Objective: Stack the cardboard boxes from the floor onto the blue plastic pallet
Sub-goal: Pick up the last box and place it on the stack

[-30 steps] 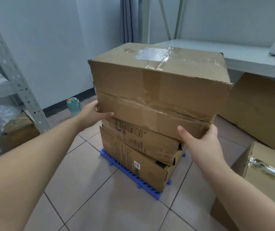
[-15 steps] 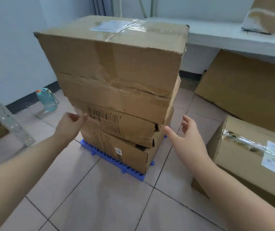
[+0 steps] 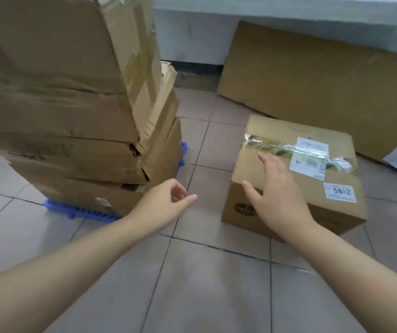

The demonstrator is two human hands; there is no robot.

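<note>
Head view: three stacked boxes (image 3: 67, 111), one floor box (image 3: 298, 169).

Both bare forearms outstretched, left hand (image 3: 161, 203) loosely curled, right hand (image 3: 276, 195) spread (palm down), empty.

The stack of cardboard boxes (image 3: 72, 104) sits on the pallet (image 3: 82, 212). Right of the pallet, a taped box (image 3: 296, 174) rests on the floor, with a larger box (image 3: 312, 80) behind it.

Creased matt cardboard boxes (image 3: 55, 97) on blue plastic pallet (image 3: 79, 211); glossy tape (image 3: 296, 149); smooth floor tiles (image 3: 211, 284)
</note>
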